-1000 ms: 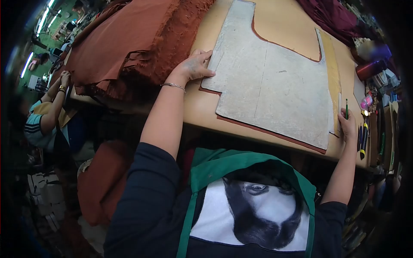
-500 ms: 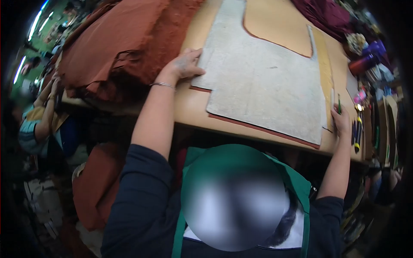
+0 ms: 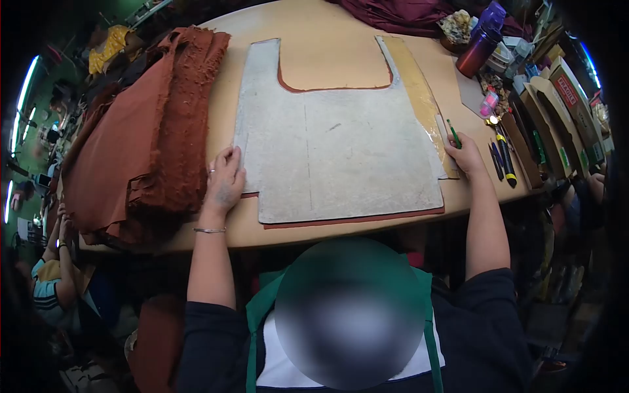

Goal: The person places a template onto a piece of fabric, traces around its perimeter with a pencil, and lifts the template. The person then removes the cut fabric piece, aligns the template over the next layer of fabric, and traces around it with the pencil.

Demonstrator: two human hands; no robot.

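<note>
A large grey pattern board (image 3: pixel 354 144) with a U-shaped cutout lies flat on the table. Rust-red material (image 3: pixel 354 218) peeks out from under its near edge. At the board's left edge rests my left hand (image 3: pixel 226 180), fingers stretched out and holding nothing. My right hand (image 3: pixel 468 156) is closed around a slim green pen (image 3: pixel 453 133), its upper end sticking out above the fingers. That hand sits by the board's right side, beside a yellowish taped strip (image 3: pixel 419 95).
A thick stack of rust-red fabric (image 3: pixel 131 137) stands left of the board. On the right of the tan table (image 3: pixel 314 26) are a yellow-black cutter (image 3: pixel 506 164), a red-purple bottle (image 3: pixel 475 52) and cardboard boxes (image 3: pixel 560 98). Maroon cloth (image 3: pixel 393 13) lies at the back. Another person's arm (image 3: pixel 64 262) shows far left.
The view has turned, so the board now appears squarer in front of me. My left hand remains at its left edge, and my right hand still holds the green pen.
</note>
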